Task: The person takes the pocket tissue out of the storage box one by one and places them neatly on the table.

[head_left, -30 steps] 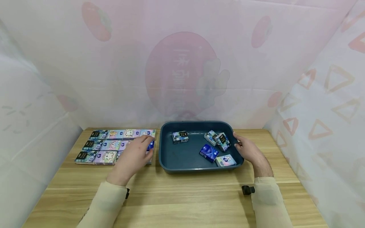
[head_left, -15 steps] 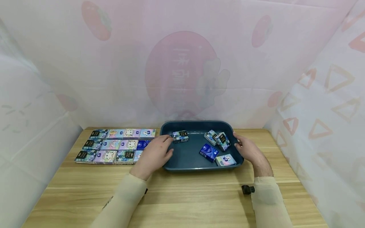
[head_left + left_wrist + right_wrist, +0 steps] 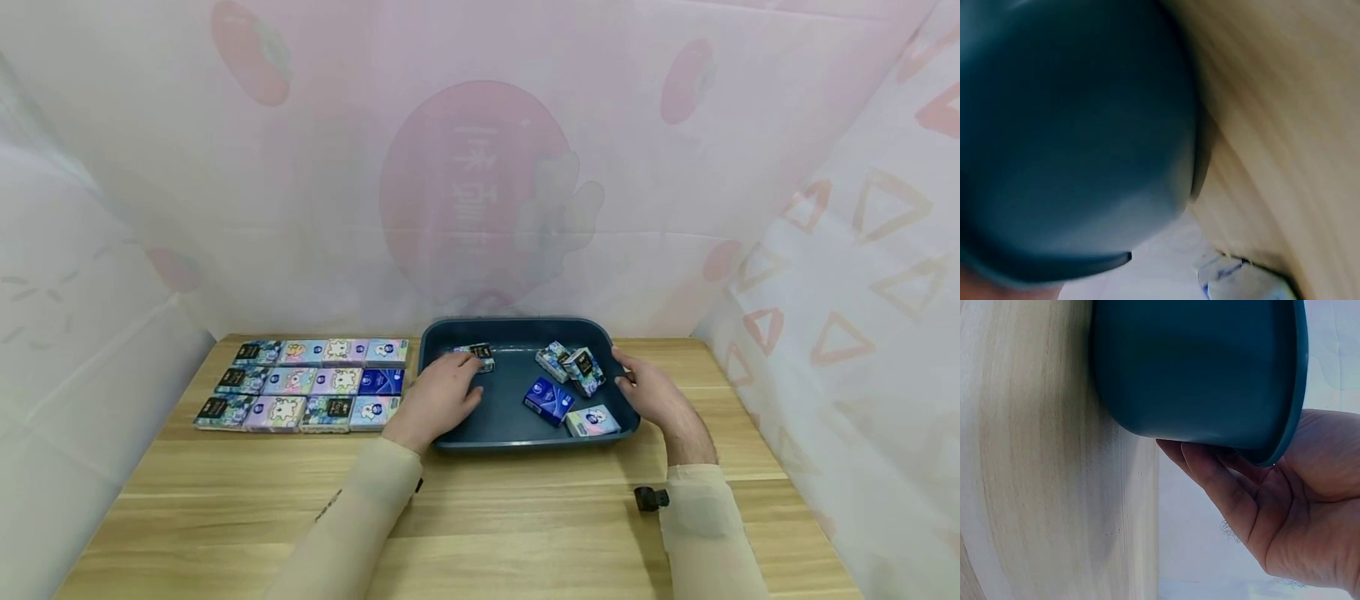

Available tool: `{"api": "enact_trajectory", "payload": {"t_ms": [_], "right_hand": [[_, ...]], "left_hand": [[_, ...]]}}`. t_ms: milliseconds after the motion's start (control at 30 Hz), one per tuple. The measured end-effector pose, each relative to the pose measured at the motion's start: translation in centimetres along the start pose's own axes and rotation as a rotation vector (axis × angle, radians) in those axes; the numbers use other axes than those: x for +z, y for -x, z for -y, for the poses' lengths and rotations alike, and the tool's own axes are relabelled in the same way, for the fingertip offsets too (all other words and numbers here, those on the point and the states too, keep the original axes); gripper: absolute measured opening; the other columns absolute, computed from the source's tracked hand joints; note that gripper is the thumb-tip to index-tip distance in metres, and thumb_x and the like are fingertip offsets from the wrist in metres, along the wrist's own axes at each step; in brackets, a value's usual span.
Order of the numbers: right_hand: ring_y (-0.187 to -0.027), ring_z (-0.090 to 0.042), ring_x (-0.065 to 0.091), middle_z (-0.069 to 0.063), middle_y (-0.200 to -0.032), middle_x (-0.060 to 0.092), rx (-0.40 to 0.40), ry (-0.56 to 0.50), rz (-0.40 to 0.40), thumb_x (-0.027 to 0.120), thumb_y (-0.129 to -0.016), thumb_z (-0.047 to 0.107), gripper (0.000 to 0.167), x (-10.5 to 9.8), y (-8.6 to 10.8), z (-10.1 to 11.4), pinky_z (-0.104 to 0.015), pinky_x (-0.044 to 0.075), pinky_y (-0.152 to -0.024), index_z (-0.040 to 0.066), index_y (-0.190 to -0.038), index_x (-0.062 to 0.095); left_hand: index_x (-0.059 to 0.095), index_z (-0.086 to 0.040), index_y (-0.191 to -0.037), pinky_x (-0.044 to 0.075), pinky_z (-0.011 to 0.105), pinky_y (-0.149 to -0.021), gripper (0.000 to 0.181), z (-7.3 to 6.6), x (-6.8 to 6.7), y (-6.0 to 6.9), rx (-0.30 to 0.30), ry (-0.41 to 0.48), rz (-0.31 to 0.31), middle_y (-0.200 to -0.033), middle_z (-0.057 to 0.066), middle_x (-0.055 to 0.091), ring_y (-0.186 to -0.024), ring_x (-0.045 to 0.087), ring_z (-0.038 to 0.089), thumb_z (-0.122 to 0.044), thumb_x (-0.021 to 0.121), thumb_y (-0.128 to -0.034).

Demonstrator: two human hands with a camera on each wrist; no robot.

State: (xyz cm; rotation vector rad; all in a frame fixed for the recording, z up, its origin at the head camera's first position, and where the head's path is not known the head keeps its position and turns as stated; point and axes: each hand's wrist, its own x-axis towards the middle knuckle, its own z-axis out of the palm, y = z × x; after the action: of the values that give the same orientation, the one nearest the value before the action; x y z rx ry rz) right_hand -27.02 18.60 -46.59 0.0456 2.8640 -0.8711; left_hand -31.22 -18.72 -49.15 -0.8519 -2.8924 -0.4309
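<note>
Head view: hands (image 3: 438, 396) at teal tray (image 3: 498, 410)

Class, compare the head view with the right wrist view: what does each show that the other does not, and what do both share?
Only the head view: three rows of small boxes, the loose boxes in the tray, and the left hand over the tray's left edge.
Only the right wrist view: fingers of the right hand beneath the rim, against the tray's outside.
Both: the tray, the right hand, the wooden table and pale backdrop.
</note>
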Motion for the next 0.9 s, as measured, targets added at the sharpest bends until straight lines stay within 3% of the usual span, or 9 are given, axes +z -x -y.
{"api": "enact_trajectory", "payload": {"t_ms": [333,533,733,900], "right_hand": [[-0.132,-0.046,0.074,-0.041,-0.173,0.051,-0.006,0.004,-0.004,0.053,-0.12,0.005,0.063,0.0,0.0,0.1,-0.057,0.066,-0.106,0.001,-0.181,0.037],[-0.148,-0.054,0.069,-0.04,-0.176,0.048,-0.006,-0.003,-0.001,0.053,-0.121,0.005,0.063,0.0,0.1,0.1,-0.066,0.063,-0.117,0.001,-0.182,0.037],[-0.152,-0.057,0.065,-0.039,-0.177,0.046,-0.005,-0.009,0.0,0.052,-0.121,0.005,0.063,0.0,0.1,0.0,-0.069,0.061,-0.121,0.002,-0.182,0.036],[-0.152,-0.057,0.065,-0.039,-0.178,0.046,-0.013,-0.012,-0.001,0.052,-0.121,0.005,0.063,0.1,0.1,-0.1,-0.069,0.06,-0.121,0.001,-0.182,0.036]], "left_hand": [[0.071,-0.007,-0.158,0.05,0.056,-0.138,0.048,-0.1,1.1,-1.8,-0.022,0.029,0.03,-0.165,0.016,0.07,-0.158,0.066,0.037,-0.027,0.078,-0.1148],[0.059,-0.005,-0.171,0.041,0.057,-0.144,0.063,0.0,1.6,-2.5,-0.082,0.041,0.1,-0.182,0.021,0.053,-0.173,0.05,0.041,-0.028,0.077,-0.1152],[0.047,-0.008,-0.179,0.035,0.059,-0.147,0.073,0.1,2.0,-2.8,-0.126,0.045,0.176,-0.191,0.021,0.038,-0.181,0.035,0.042,-0.03,0.075,-0.1157],[0.049,-0.007,-0.177,0.038,0.057,-0.146,0.072,0.1,2.0,-2.8,-0.112,0.027,0.162,-0.187,0.021,0.046,-0.177,0.042,0.041,-0.029,0.077,-0.1148]]}}
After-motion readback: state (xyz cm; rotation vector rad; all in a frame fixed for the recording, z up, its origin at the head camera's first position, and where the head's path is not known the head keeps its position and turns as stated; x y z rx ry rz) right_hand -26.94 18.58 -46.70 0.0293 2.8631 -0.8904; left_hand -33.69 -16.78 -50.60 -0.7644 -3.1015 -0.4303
